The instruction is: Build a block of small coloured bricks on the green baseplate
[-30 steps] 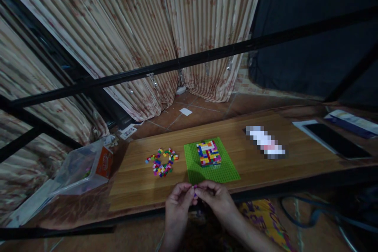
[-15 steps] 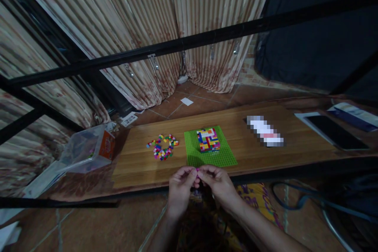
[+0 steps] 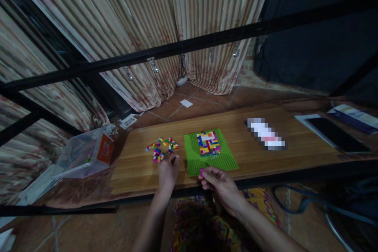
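One blocky pink brick [image 3: 202, 172] sits in the right hand [image 3: 221, 184], left hand's [image 3: 169, 170] grip unclear.

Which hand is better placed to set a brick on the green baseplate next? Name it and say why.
Right, most likely: the right hand holds a pink brick by the near edge of the green baseplate. The left hand is at the loose bricks; whether it holds one is hidden.

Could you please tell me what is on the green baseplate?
On the green baseplate stands a block of multicoloured bricks, hiding the area beneath; the right hand covers part of the near edge.
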Demonstrator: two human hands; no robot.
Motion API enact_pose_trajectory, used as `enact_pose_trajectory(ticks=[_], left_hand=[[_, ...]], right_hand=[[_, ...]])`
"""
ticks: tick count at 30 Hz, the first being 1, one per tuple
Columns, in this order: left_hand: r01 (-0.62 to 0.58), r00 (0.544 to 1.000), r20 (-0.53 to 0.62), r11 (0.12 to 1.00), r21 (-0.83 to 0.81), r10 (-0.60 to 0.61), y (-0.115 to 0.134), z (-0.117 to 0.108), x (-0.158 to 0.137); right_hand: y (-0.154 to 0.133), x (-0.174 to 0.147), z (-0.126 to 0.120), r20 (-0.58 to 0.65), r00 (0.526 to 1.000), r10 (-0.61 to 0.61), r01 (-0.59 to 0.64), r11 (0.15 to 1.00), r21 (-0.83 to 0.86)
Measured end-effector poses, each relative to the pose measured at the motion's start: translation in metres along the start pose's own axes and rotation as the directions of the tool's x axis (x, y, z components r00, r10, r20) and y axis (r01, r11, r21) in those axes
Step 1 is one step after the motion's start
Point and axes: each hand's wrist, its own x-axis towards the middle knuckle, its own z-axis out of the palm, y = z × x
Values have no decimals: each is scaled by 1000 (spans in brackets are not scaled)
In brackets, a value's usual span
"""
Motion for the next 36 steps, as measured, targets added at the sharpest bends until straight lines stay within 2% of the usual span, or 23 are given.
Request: enact_pose_trajectory(ticks=[5, 10, 12, 15, 18, 21, 25, 30, 33, 36], left_hand=[[-7, 998, -56, 977, 213, 19, -8, -3, 24], [3, 994, -109, 960, 281, 28, -12, 1, 22], [-17, 990, -132, 972, 235, 50, -12, 2, 15], [-76, 991, -109, 996, 50, 81, -2, 5, -5], [-88, 989, 93, 972, -216, 110, 18, 8, -28], [-76, 956, 239, 934, -349, 167, 38, 11, -41], [-103, 909, 341, 921, -375, 240, 52, 10, -41], [-143, 881, 378, 922, -361, 285, 57, 8, -36], [-150, 875, 382, 917, -370, 298, 60, 11, -34], [-169, 891, 342, 918, -360, 298, 60, 19, -25]], right_hand=[[3, 0, -7, -25, 1000, -1, 0, 1000, -15], [5, 2, -11, -11, 1000, -12, 12, 1000, -5], [5, 4, -12, -8, 1000, 0, 0, 1000, 18], [2, 6, -10, -19, 998, 62, -61, 994, 86], [-1, 10, -7, -18, 987, 157, -149, 965, 218], [-2, 14, -6, 35, 977, 211, -209, 907, 365], [-1, 15, -10, 108, 956, 271, -289, 830, 477], [-1, 17, -14, 120, 945, 303, -320, 790, 523], [-5, 18, -14, 108, 956, 273, -290, 824, 487], [-13, 19, -15, 45, 976, 213, -215, 909, 356]])
